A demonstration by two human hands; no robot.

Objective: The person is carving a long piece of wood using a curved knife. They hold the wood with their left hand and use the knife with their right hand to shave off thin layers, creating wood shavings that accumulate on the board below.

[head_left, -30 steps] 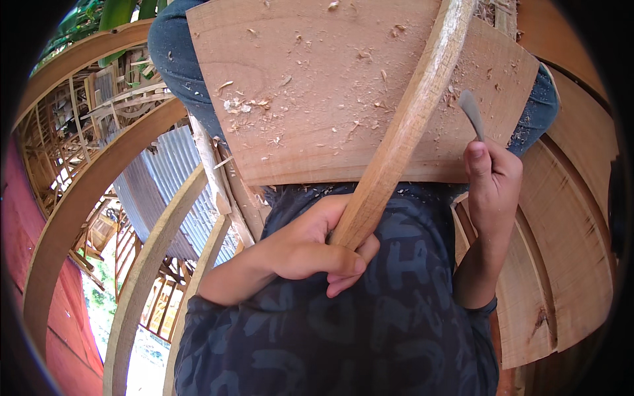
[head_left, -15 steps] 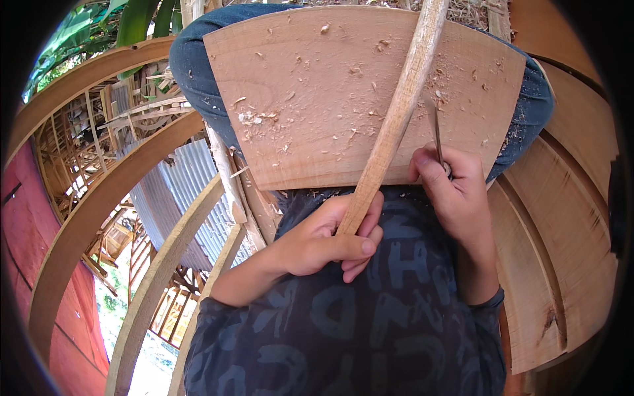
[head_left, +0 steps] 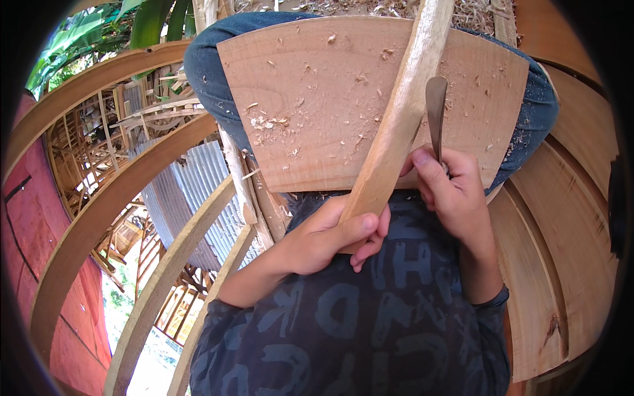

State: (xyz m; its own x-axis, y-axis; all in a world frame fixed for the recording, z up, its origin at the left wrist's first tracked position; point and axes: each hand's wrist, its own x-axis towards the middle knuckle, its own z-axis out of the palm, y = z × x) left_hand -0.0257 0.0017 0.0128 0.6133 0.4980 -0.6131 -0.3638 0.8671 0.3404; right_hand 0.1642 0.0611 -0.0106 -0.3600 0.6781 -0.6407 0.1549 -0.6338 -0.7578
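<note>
A long pale wooden strip [head_left: 399, 112] slants up and away from my lap. My left hand [head_left: 333, 234] is wrapped round its near end, thumb on top. In my right hand [head_left: 452, 188] is a knife [head_left: 434, 115]; its handle is mostly hidden in my closed fingers, and the dark blade points away from me with its broad side showing. The blade stands just right of the strip, apart from it as far as I can tell. Beneath both, a flat wooden board [head_left: 317, 105] lies across my legs, scattered with shavings [head_left: 271, 123].
Curved wooden beams [head_left: 125, 175] rise on my left, with corrugated metal sheets [head_left: 198, 198] and a red surface [head_left: 59, 284] beyond. Wide wooden planks [head_left: 561, 251] stand close on my right. More shavings [head_left: 462, 14] lie past the board, and green leaves [head_left: 72, 49] hang at the far left.
The strip has rolled in my left hand and shows a broader face. The knife has turned, bringing its blade's broad side into view. Both hands keep their hold.
</note>
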